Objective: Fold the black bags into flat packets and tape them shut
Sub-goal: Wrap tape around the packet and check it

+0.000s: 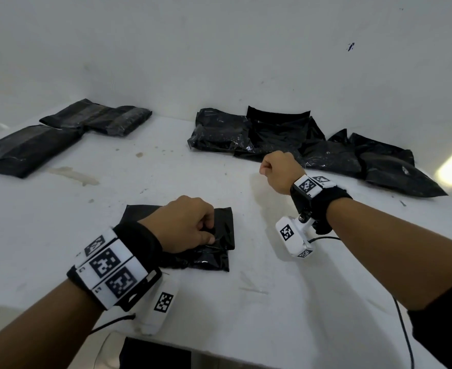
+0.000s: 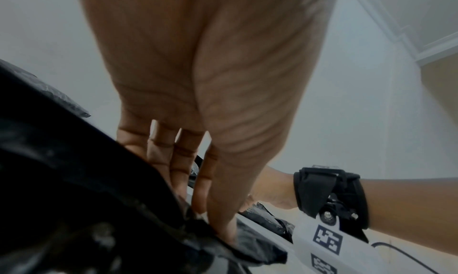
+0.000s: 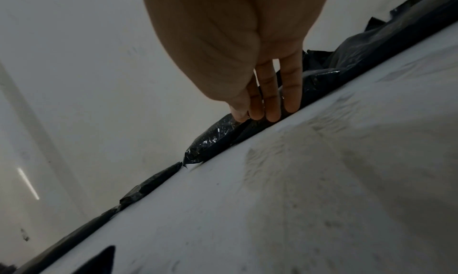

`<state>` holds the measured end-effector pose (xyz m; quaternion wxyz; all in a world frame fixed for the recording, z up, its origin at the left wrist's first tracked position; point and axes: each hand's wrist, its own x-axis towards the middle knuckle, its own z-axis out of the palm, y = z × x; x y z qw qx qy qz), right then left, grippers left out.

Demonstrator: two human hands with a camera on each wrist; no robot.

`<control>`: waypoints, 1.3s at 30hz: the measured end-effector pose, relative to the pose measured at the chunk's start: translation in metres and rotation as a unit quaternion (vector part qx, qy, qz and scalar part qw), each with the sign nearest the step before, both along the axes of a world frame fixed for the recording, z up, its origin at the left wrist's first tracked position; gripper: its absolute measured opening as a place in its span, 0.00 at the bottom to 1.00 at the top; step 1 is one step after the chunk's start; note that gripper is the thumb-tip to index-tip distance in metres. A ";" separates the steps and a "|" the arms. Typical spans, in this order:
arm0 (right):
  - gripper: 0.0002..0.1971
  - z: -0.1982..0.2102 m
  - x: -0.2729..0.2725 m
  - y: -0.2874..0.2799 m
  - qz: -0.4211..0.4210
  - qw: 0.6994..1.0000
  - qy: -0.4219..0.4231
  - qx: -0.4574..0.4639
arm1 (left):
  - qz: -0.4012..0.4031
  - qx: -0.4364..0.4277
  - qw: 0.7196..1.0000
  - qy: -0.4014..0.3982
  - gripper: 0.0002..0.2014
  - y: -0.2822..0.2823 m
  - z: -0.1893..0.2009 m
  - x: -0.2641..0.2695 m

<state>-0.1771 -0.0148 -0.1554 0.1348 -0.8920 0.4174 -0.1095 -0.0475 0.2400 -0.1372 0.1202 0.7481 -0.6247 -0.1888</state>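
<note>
A partly folded black bag lies on the white table in front of me. My left hand rests on it with curled fingers, and thumb and forefinger pinch a fold of the plastic. The left wrist view shows those fingers reaching down onto the bag. My right hand hovers above the table just before the pile of loose black bags. Its fingers are curled with the thumb against them, and I see nothing in it. In the right wrist view the fingertips hang close to the pile.
Two flat taped black packets lie at the back left by the wall. More crumpled bags stretch to the right edge. Cables hang off the table's front edge. A dark object sits below the front edge.
</note>
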 end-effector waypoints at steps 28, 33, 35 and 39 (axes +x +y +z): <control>0.13 0.040 -0.039 0.044 0.062 0.989 -0.124 0.054 | 0.013 -0.027 1.000 -0.002 0.10 0.020 0.002 -0.009; 0.06 0.075 -0.052 0.083 0.121 0.976 -0.172 0.063 | 0.018 -0.028 0.999 -0.016 0.10 0.022 0.004 -0.013; 0.06 0.080 -0.056 0.099 0.129 0.978 -0.154 0.064 | 0.024 -0.029 0.999 -0.021 0.10 0.022 0.004 -0.015; 0.08 0.078 -0.064 0.123 0.138 0.969 -0.182 0.089 | 0.030 -0.044 0.998 -0.033 0.10 0.025 0.000 -0.018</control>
